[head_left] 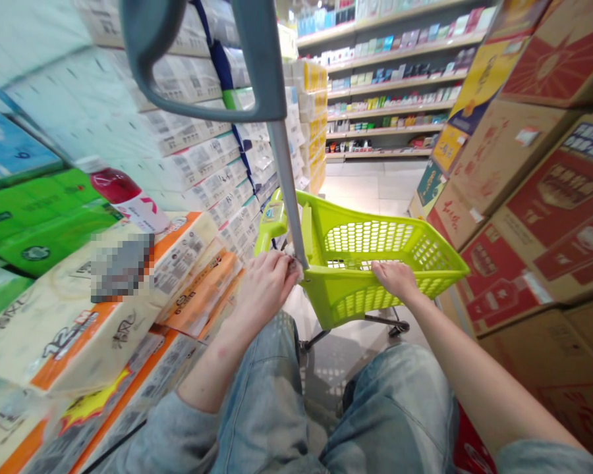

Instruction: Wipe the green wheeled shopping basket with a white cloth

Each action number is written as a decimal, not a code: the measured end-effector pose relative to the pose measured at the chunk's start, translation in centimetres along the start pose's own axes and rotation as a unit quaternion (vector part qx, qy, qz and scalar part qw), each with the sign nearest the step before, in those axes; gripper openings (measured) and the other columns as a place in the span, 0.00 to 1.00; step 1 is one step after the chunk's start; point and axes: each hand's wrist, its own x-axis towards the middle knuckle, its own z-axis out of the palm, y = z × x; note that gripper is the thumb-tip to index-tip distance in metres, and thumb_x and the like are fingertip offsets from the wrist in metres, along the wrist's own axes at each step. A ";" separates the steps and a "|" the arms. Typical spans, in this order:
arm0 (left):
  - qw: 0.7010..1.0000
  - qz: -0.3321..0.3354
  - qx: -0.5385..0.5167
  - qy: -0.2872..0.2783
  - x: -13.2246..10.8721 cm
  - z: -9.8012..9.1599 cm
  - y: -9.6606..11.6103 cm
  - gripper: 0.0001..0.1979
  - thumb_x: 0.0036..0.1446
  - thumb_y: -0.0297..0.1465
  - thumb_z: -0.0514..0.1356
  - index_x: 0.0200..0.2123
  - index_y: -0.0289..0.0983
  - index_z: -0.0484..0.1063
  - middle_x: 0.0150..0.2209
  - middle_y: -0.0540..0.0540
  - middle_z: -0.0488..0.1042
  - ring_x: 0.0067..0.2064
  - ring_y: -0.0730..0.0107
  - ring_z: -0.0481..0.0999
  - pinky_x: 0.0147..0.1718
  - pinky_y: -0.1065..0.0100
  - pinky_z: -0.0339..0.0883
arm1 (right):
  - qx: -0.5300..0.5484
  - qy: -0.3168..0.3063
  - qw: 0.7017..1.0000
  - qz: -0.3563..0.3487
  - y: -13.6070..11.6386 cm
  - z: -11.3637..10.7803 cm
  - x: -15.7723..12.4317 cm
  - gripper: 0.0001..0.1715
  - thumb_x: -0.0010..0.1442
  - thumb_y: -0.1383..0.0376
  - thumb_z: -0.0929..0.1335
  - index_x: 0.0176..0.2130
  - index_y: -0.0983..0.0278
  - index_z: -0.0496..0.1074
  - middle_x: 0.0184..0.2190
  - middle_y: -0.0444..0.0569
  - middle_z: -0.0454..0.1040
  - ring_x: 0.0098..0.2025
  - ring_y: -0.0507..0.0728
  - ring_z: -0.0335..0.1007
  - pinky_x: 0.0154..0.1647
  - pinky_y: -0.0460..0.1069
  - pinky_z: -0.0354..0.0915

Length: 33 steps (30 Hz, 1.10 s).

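A lime-green plastic shopping basket (pixel 425 253) on wheels stands in the aisle in front of my knees. Its grey pull handle (pixel 277 112) rises up towards the camera. My left hand (pixel 264 280) is closed at the foot of that handle, with a small white wad, perhaps a cloth, pressed against the basket's rim. My right hand (pixel 395 276) grips the basket's near rim, fingers curled over the edge. My legs in light jeans (pixel 326 401) show below.
Stacked tissue packs (pixel 79 309) fill the left side, with a red drink bottle (pixel 123 191) lying on top. Cardboard cartons (pixel 528 197) are piled on the right. Stocked shelves (pixel 390 85) close the aisle's far end beyond a pale tiled floor (pixel 370 187).
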 end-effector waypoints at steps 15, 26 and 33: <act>0.988 0.036 -0.099 -0.113 4.9 3.3 -2.6 0.27 0.52 0.55 0.50 0.30 0.40 0.76 0.24 0.42 0.74 0.30 0.60 0.73 0.30 0.65 0.59 | -0.005 0.011 1.000 -0.003 0.4 0.5 0.4 0.35 0.65 0.57 0.48 0.35 0.67 0.76 0.35 0.55 0.77 0.38 0.59 0.72 0.34 0.49 0.59; 0.979 0.024 -0.084 -0.185 6.9 2.7 -0.8 0.30 0.48 0.59 0.49 0.26 0.43 0.78 0.22 0.44 0.74 0.27 0.62 0.74 0.26 0.67 0.56 | -0.011 0.023 1.000 -0.004 1.6 0.9 0.8 0.33 0.65 0.57 0.49 0.35 0.65 0.76 0.35 0.54 0.77 0.38 0.58 0.72 0.33 0.48 0.58; 0.995 0.005 -0.055 -0.084 6.3 3.7 0.0 0.33 0.51 0.58 0.47 0.24 0.37 0.77 0.21 0.40 0.72 0.27 0.59 0.73 0.28 0.65 0.58 | 0.001 0.009 1.000 0.015 2.3 0.7 1.2 0.32 0.64 0.58 0.50 0.35 0.66 0.76 0.36 0.54 0.77 0.40 0.59 0.72 0.35 0.48 0.58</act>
